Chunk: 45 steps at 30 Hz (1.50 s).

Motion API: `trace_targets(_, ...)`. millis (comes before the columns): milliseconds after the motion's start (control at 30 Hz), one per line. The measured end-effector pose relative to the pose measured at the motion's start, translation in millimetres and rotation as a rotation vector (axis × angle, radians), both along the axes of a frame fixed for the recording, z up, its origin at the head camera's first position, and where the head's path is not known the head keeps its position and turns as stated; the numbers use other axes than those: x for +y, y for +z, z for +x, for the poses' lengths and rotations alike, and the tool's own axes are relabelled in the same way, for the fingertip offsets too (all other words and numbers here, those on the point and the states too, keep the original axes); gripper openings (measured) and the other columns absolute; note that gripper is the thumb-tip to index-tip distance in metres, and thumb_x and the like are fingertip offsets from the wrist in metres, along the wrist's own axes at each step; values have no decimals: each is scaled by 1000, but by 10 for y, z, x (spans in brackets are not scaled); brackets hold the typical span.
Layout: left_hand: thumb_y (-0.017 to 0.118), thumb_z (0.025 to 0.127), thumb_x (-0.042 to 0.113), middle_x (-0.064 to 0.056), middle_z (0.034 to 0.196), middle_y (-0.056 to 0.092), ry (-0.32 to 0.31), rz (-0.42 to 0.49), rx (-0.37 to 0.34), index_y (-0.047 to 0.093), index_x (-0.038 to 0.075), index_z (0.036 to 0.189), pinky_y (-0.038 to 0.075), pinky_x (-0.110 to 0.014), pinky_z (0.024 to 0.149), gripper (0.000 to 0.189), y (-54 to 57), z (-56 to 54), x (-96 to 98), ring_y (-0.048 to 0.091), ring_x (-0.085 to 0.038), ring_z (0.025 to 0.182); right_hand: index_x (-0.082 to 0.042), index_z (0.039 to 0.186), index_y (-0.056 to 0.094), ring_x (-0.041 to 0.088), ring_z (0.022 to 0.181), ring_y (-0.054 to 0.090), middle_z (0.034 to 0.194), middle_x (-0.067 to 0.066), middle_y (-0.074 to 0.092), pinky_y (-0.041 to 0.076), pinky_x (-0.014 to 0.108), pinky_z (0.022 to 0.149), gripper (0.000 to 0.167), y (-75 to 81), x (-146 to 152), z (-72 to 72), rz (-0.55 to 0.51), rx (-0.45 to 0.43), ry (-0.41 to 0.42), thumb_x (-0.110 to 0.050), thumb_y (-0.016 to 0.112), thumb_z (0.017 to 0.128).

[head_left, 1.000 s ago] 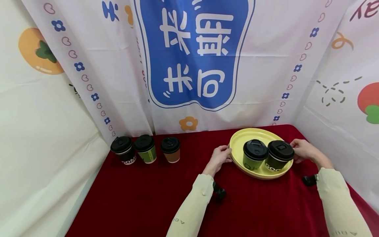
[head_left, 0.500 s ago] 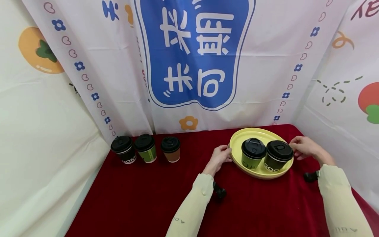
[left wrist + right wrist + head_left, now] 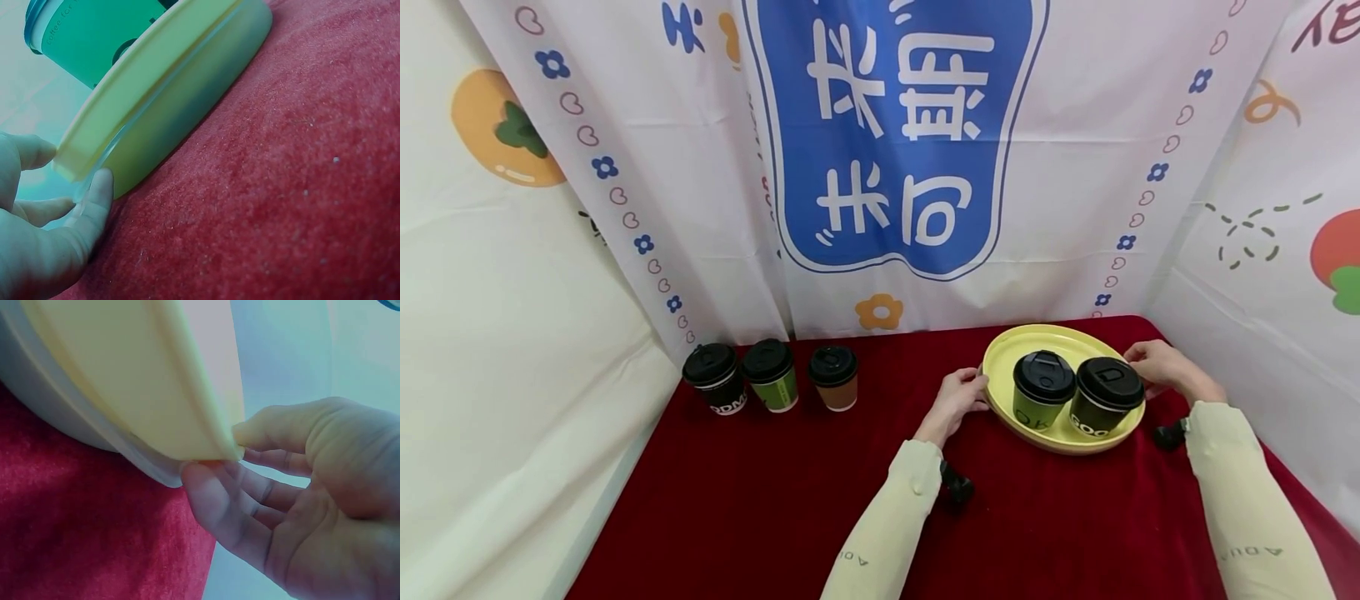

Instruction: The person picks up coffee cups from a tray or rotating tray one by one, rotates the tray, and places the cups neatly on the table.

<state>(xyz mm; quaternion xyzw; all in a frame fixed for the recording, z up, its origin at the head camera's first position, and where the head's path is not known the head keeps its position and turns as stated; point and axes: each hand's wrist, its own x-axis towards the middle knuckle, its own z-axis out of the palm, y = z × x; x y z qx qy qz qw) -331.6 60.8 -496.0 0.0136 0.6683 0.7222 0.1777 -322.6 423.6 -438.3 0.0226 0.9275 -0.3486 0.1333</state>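
A round yellow tray (image 3: 1026, 336) stands on the red cloth at the right, bearing two lidded paper coffee cups. The green cup (image 3: 1036, 410) is on the left, touching or nearly touching the dark cup (image 3: 1088, 414) beside it. My left hand (image 3: 957, 400) pinches the tray's left rim; in the left wrist view the fingers (image 3: 95, 194) lie against its side below the lip. At the right rim my right hand (image 3: 1165, 367) grips the edge, thumb on top and fingers beneath in the right wrist view. A paler layer (image 3: 69, 419) shows under the yellow rim; whether it is a second tray I cannot tell.
Three more lidded cups stand at the back left: a black cup (image 3: 724, 395), a green cup (image 3: 777, 392) and a brown cup (image 3: 837, 395). A printed curtain (image 3: 880, 292) hangs behind the red cloth (image 3: 760, 517). White fabric walls (image 3: 1225, 283) close off both sides.
My right hand has shifted slightly back and to the left along the tray's rim. The left hand keeps its place. The two cups on the tray have shifted very slightly left.
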Motion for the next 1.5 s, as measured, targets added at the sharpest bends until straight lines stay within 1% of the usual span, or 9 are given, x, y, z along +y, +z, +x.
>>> trace_targets(167, 61, 97, 21, -10, 101, 69, 3, 1, -2, 51, 3, 140, 59, -34, 77, 48, 6, 2, 0, 66, -12, 75, 12, 118, 52, 16, 68, 62, 85, 11, 61, 59, 37, 61, 41, -20, 0, 29, -2, -12, 4, -21, 60, 94)
trace_targets(300, 60, 97, 22, -10, 101, 69, 5, -2, 2, 51, 4, 140, 59, -34, 77, 48, 7, 2, 5, 66, -12, 76, 11, 112, 52, 15, 66, 63, 81, 9, 60, 59, 37, 60, 35, -8, -15, 91, -21, -20, 7, -18, 59, 94)
trace_targets(533, 61, 97, 22, -11, 101, 70, 13, 3, -5, 52, 4, 139, 59, -29, 72, 47, -8, 17, 6, 66, -12, 75, 9, 105, 48, 16, 62, 63, 75, 7, 57, 59, 37, 59, 24, -13, -11, 188, -55, -57, 22, -10, 55, 91)
trace_targets(700, 61, 97, 21, -11, 102, 69, 13, 10, 5, 52, 3, 139, 59, -29, 72, 46, 5, 29, -4, 66, -12, 76, 9, 105, 45, 16, 62, 61, 76, 9, 55, 59, 37, 58, 20, -3, -22, 238, -56, -66, 25, -6, 51, 92)
trace_targets(833, 60, 97, 21, -11, 102, 69, 15, 8, 4, 52, 3, 139, 59, -30, 73, 47, 19, 32, -14, 66, -12, 76, 9, 105, 44, 17, 61, 61, 77, 10, 55, 59, 38, 58, 20, 11, -41, 266, -61, -88, 25, -6, 51, 94)
trace_targets(933, 60, 97, 21, -10, 101, 69, 16, 5, 0, 52, 3, 139, 59, -29, 72, 47, 9, 25, -22, 66, -12, 76, 8, 104, 46, 16, 61, 61, 75, 9, 56, 59, 38, 58, 20, 24, -44, 273, -52, -102, 20, -9, 52, 94)
trace_targets(1100, 61, 97, 22, -10, 102, 70, 18, 7, 0, 52, 4, 139, 58, -28, 71, 47, -7, 7, -30, 66, -12, 76, 8, 104, 53, 16, 62, 61, 74, 6, 57, 59, 37, 58, 25, 65, -22, 223, -27, -92, 9, -16, 54, 97)
trace_targets(1300, 61, 97, 22, -11, 103, 70, 11, 6, 4, 51, 5, 140, 58, -28, 70, 48, -12, 13, -17, 67, -12, 78, 12, 110, 53, 16, 66, 63, 81, 11, 61, 59, 36, 61, 33, 91, 6, 83, 18, -34, 2, -18, 56, 96)
trace_targets(1500, 61, 97, 22, -11, 101, 70, 12, 10, -3, 51, 4, 140, 58, -28, 71, 48, -40, 23, 5, 67, -13, 78, 13, 105, 57, 15, 62, 64, 84, 14, 60, 59, 34, 59, 30, 37, -2, -39, 86, -2, 19, -14, 57, 92)
